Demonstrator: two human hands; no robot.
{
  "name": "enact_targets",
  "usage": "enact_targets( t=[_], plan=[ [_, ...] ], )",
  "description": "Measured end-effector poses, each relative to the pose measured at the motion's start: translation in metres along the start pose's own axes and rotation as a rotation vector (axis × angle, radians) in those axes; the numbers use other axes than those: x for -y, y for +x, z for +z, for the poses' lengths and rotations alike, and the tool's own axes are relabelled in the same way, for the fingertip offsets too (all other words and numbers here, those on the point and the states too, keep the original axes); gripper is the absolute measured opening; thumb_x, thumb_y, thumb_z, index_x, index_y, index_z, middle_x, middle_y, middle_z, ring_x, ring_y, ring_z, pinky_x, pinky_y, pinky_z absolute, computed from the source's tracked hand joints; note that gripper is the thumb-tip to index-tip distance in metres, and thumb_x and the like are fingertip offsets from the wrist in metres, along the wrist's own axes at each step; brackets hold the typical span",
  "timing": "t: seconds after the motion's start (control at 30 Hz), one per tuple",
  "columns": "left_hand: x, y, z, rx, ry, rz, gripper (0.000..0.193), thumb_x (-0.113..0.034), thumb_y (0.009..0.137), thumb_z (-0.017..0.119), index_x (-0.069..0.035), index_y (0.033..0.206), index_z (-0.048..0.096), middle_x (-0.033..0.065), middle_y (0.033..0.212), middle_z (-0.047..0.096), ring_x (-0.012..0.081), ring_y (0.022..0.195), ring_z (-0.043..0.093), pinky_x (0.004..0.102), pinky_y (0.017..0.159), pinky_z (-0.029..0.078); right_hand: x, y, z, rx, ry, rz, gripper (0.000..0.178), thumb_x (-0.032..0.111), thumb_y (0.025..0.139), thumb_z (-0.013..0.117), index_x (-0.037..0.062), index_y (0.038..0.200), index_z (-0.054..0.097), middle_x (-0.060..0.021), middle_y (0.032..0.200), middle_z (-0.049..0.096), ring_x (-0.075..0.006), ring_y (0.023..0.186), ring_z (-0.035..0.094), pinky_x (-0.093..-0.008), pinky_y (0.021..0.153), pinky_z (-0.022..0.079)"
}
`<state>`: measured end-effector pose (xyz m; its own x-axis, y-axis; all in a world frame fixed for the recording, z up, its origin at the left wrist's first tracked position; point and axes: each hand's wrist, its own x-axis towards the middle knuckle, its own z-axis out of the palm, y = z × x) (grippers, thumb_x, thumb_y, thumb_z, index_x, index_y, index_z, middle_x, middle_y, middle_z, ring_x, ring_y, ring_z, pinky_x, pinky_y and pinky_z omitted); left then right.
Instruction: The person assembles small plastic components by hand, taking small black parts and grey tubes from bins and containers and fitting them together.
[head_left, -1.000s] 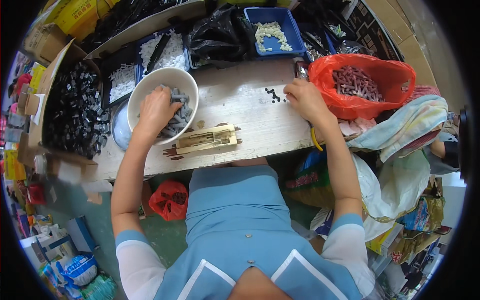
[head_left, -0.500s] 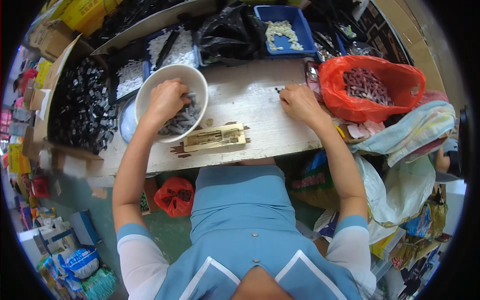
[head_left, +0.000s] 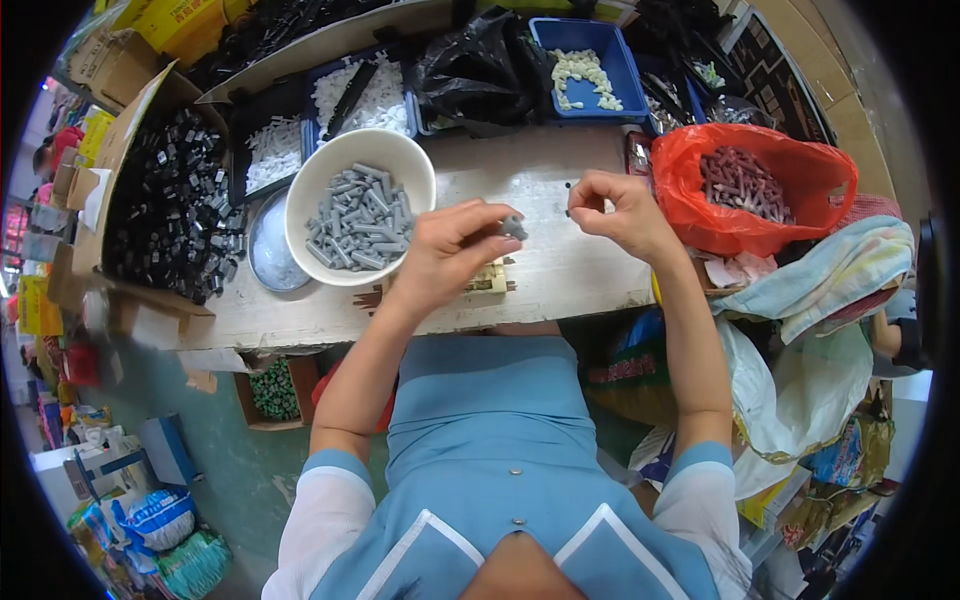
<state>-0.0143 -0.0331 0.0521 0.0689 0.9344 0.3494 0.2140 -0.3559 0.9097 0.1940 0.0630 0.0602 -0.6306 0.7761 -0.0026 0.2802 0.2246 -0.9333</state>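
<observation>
Pairing parts appears to be in hand: the left hand point(head_left: 448, 252) pinches a grey tube point(head_left: 513, 229) above the bench point(head_left: 570, 272), right of the bowl point(head_left: 318, 172); the right hand point(head_left: 628, 216) presses its fingertips together, seemingly on a black bead point(head_left: 571, 212); alignment seems called for next.

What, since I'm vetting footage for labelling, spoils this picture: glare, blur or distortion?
Head view: dark fisheye border cuts the corners; head view: pale sheen on the tabletop; head view: far-left clutter looks soft, while grey pieces in the pale bowl look distinct.
</observation>
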Motion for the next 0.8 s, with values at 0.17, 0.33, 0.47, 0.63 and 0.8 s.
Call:
enact_targets(
  t=[0.17,0.33,0.47,0.63,0.8],
  plan=[
    [0.014,-0.002,0.024,0.062,-0.061,-0.123,0.018,0.000,0.073,0.064,0.003,0.091,0.061,0.0044,0.076,0.059,0.0075,0.062,0.050,0.0201,0.054,0.039,0.023,-0.005,0.009,0.107,0.135,-0.077,0.003,0.001,0.071,0.059,0.0006,0.071,0.056,0.0013,0.070,0.052,-0.0056,0.065,0.046,-0.0201,0.061,0.038],
    [0.014,0.003,0.031,0.027,0.014,0.041,0.016,-0.002,0.073,0.066,0.001,0.088,0.063,0.0047,0.074,0.059,0.0088,0.058,0.049,0.0222,0.050,0.038,0.020,-0.007,0.012,0.145,0.169,-0.048,0.003,0.002,0.071,0.059,0.0003,0.072,0.056,0.0015,0.068,0.051,-0.0055,0.063,0.046,-0.0201,0.059,0.038],
    [0.014,0.002,0.032,0.016,0.130,0.107,0.016,-0.002,0.071,0.067,0.000,0.087,0.062,0.0075,0.073,0.058,0.0150,0.058,0.054,0.0263,0.050,0.042,0.024,-0.008,0.013,0.157,0.150,-0.032,0.003,0.003,0.071,0.059,0.0005,0.071,0.056,0.0012,0.068,0.051,-0.0057,0.062,0.046,-0.0201,0.058,0.038],
    [0.017,0.001,0.035,-0.004,0.160,0.182,0.018,0.000,0.070,0.067,0.002,0.087,0.061,0.0091,0.074,0.059,0.0195,0.062,0.057,0.0290,0.053,0.044,0.024,-0.006,0.013,0.158,0.054,-0.061,0.004,0.004,0.071,0.059,0.0010,0.071,0.056,0.0002,0.067,0.052,-0.0071,0.061,0.048,-0.0214,0.058,0.038],
    [0.022,0.003,0.038,-0.028,0.146,0.169,0.019,0.001,0.069,0.066,0.001,0.088,0.060,0.0091,0.072,0.058,0.0187,0.060,0.056,0.0288,0.052,0.044,0.031,-0.010,0.023,-0.036,-0.742,-0.507,0.009,0.006,0.068,0.061,0.0048,0.076,0.056,-0.0072,0.070,0.054,-0.0229,0.069,0.053,-0.0321,0.062,0.035]
  ],
)
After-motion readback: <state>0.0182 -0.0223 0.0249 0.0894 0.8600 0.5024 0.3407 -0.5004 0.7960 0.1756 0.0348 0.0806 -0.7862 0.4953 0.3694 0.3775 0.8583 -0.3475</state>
